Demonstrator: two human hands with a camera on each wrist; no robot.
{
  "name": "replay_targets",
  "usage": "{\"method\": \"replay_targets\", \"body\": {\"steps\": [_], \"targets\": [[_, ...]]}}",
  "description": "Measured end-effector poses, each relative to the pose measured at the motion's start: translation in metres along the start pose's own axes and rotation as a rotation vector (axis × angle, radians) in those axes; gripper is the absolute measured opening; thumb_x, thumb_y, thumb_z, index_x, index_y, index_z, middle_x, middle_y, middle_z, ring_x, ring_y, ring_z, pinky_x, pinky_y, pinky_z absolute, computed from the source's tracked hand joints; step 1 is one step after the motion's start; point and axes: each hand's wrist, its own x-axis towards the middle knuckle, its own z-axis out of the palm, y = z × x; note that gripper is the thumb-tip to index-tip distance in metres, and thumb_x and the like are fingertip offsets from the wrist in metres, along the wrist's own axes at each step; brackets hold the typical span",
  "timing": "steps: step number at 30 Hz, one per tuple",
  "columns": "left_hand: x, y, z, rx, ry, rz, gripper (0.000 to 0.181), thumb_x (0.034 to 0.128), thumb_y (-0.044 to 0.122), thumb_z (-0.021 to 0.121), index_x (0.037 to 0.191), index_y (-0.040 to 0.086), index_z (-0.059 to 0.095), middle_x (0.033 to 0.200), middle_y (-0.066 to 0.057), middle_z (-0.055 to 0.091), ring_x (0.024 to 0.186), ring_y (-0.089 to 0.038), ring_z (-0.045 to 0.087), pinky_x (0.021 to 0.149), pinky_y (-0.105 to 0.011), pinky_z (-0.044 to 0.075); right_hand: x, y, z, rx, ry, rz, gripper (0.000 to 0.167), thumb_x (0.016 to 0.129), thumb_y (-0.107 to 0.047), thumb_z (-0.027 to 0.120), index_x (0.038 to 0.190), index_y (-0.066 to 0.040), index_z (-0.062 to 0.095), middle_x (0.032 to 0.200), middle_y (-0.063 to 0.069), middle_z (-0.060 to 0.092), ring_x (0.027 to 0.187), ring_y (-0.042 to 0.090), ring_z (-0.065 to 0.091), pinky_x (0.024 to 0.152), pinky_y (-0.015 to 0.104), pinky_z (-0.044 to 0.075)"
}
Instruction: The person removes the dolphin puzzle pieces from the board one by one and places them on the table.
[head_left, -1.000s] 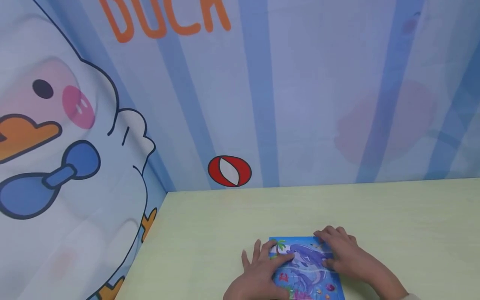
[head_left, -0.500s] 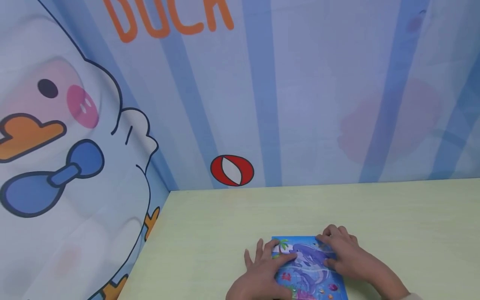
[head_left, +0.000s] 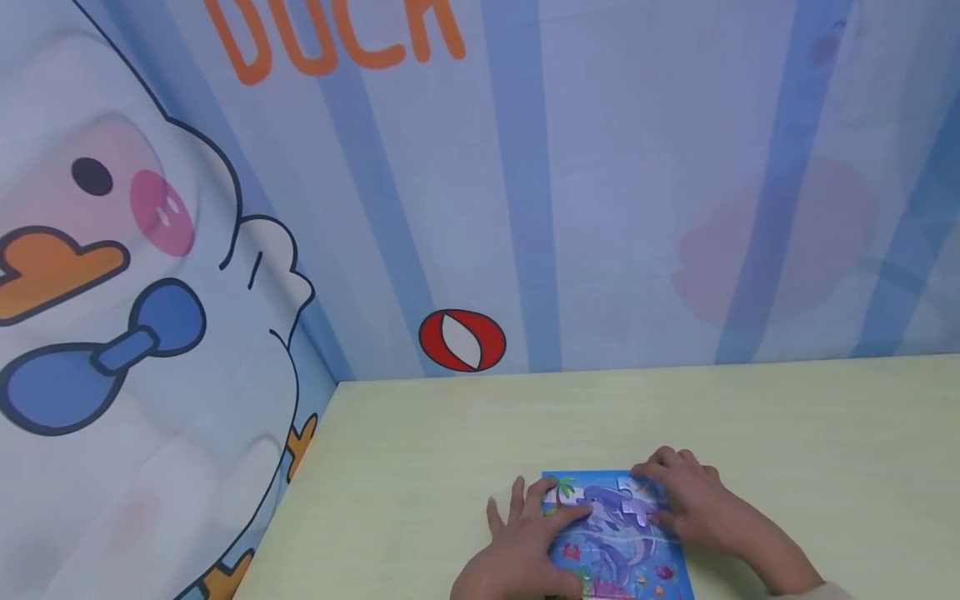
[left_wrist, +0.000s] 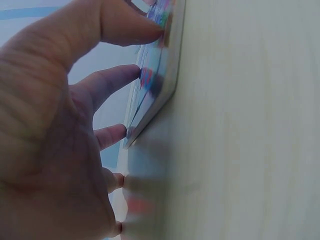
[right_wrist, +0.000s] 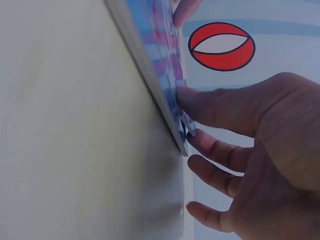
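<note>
The right-wrist view shows what the head view barely hints at: one jigsaw piece (right_wrist: 188, 123) tilted up from the far right corner of the dolphin jigsaw puzzle (head_left: 619, 554), pinched between thumb and index finger of the right hand (head_left: 697, 504). The left-wrist view shows the puzzle's thick edge, with thumb, index and middle fingertips of the left hand (head_left: 517, 552) touching it, spread wide, while the other two fingertips meet the bench. The puzzle lies flat on the pale yellow bench (head_left: 420, 467), between both hands. Behind stands a blue striped backdrop (head_left: 615, 208) with orange lettering (head_left: 330, 42) and a red-and-white ball (head_left: 462, 340); a printed duck (head_left: 217, 383) fills the left side. Half a second ago that corner looked flat; the left hand has hardly moved.
</note>
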Motion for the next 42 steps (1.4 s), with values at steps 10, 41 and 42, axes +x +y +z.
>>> {"method": "replay_targets", "body": {"steps": [10, 41, 42], "targets": [[-0.001, 0.002, -0.002, 0.004, 0.011, 0.009, 0.081, 0.0683, 0.041, 0.084, 0.143, 0.046, 0.053, 0.162, -0.004, 0.021, 0.152, -0.044, 0.000, 0.109, -0.076, -0.005, 0.001, 0.004, -0.006, -0.096, 0.027, -0.103, 0.047, 0.081, -0.009, 0.083, 0.124, -0.002, 0.067, 0.111, 0.007, 0.067, 0.103, 0.032, 0.061, 0.083, 0.055, 0.049], [-0.002, 0.002, 0.001, 0.003, 0.023, 0.014, 0.081, 0.0691, 0.040, 0.084, 0.144, 0.044, 0.054, 0.162, -0.006, 0.020, 0.152, -0.045, -0.002, 0.108, -0.077, -0.005, 0.001, 0.004, -0.011, -0.061, -0.044, 0.004, 0.045, 0.080, -0.022, 0.085, 0.115, 0.001, 0.070, 0.103, 0.004, 0.064, 0.093, 0.025, 0.060, 0.086, 0.050, 0.053], [-0.002, 0.002, 0.001, 0.001, 0.022, 0.015, 0.081, 0.0692, 0.040, 0.084, 0.144, 0.044, 0.054, 0.162, -0.006, 0.020, 0.152, -0.045, -0.002, 0.108, -0.077, -0.005, 0.000, 0.004, -0.012, -0.056, -0.042, 0.008, 0.045, 0.080, -0.022, 0.084, 0.116, 0.001, 0.070, 0.105, 0.005, 0.064, 0.095, 0.027, 0.061, 0.087, 0.050, 0.053]]}}
